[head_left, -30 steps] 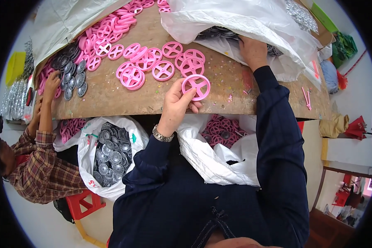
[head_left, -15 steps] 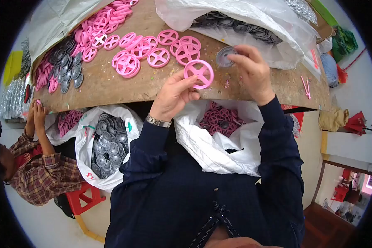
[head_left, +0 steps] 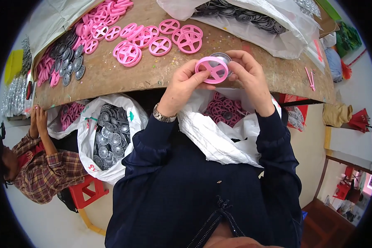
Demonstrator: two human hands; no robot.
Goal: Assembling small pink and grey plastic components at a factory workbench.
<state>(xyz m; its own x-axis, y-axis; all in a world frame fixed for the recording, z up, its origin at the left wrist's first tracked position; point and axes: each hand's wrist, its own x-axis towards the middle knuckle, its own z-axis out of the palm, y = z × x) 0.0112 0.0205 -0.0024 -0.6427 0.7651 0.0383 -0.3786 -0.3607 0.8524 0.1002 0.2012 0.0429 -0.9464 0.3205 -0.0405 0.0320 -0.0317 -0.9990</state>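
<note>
My left hand (head_left: 185,84) is closed on the left side of a pink spoked wheel ring (head_left: 201,66), held up over the front edge of the wooden table (head_left: 153,80). In my right hand (head_left: 249,74) is a grey round disc (head_left: 222,55), just behind the ring and partly covered by it. The two pieces overlap; whether they are joined I cannot tell. Beyond my hands several loose pink wheel rings (head_left: 159,46) lie flat on the tabletop. A white sack (head_left: 211,142) of pink wheels with grey centres (head_left: 225,109) hangs open below my hands.
A white bag (head_left: 84,140) of grey discs (head_left: 111,138) stands left of me. Another bag (head_left: 285,41) of grey discs lies at the table's back right. Pink rings and grey discs (head_left: 66,62) are heaped at the left. A co-worker in a plaid shirt (head_left: 49,171) sits there.
My right hand has brought the grey disc leftward to the back of the pink ring. My left hand has shifted slightly right and up with the ring.
</note>
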